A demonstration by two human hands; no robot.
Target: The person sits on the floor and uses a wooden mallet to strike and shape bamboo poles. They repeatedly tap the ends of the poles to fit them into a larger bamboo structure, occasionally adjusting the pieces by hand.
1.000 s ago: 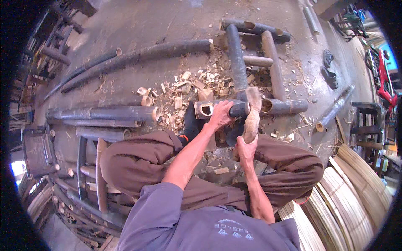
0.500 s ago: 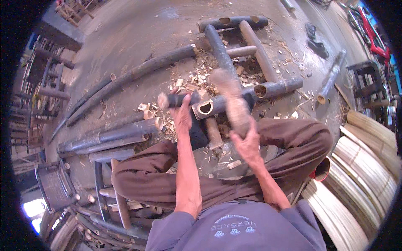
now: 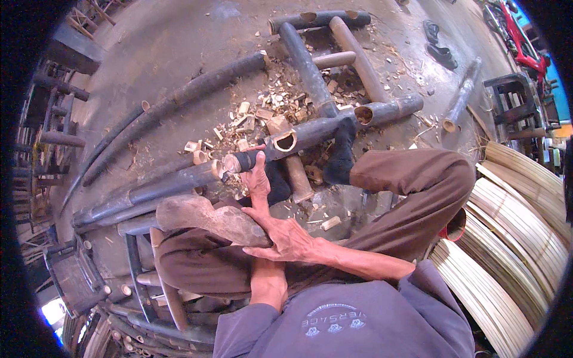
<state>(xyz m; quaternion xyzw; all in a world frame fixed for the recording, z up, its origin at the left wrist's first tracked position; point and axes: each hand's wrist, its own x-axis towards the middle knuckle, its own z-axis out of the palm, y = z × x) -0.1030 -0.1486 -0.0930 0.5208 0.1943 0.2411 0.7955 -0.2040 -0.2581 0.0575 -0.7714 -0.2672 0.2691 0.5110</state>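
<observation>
My left hand [image 3: 258, 185] is closed round the dark-wrapped handle of a chisel [image 3: 243, 161], whose pale battered end points left. Its blade is hidden. The chisel lies against the near left end of a dark bamboo pole [image 3: 322, 132], beside a cut round hole [image 3: 285, 142]. Crossing over my left forearm, my right hand [image 3: 292, 240] grips the narrow end of a worn wooden mallet [image 3: 203, 219]. The mallet's thick head hangs over my left thigh. My dark-socked foot [image 3: 341, 149] rests against the pole, which belongs to a bamboo frame [image 3: 307, 68].
Bamboo chips [image 3: 283, 98] litter the floor around the frame. Long dark poles [image 3: 173, 107] lie at the left, and another pole [image 3: 462, 95] at the right. Split bamboo strips [image 3: 507, 238] are stacked by my right knee. Black sandals [image 3: 439, 48] sit beyond.
The mallet has swung from above the pole leftward and down over my left thigh, carrying my right arm across the left. My left hand keeps the chisel, now tilted differently.
</observation>
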